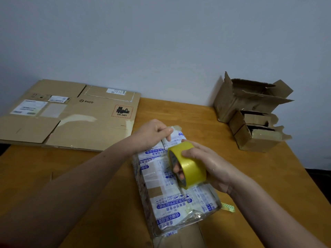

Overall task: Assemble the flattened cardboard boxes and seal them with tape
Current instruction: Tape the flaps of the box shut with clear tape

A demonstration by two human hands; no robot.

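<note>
1. The right hand [211, 167] grasps the yellow tape roll [189, 165]. Its fingers pass through the core and its thumb lies over the outer face.
2. The roll is tilted and sits on or just above the top of the box [172, 197], near its far half. I cannot tell whether the roll touches the box.
3. The left hand [152, 131] has curled fingers and pinches the box at its far end. Whether it holds a tape end or a flap edge cannot be told.
4. The box lies in front of the person on the wooden table [179, 111], its long side running away from them. It is wrapped in white tape with blue print.
5. A small pale-green strip [227, 207] lies on the table just beside the box's near right corner.
6. A large flattened cardboard sheet [80, 120] lies at the far left of the table. It is printed "PICO" and bears a red-bordered "UN 3481" label.
7. Two open boxes stand at the far right. The larger open box [250, 99] is by the wall, and the smaller open box [258, 136] is touching or just beside it, nearer the person.
</note>
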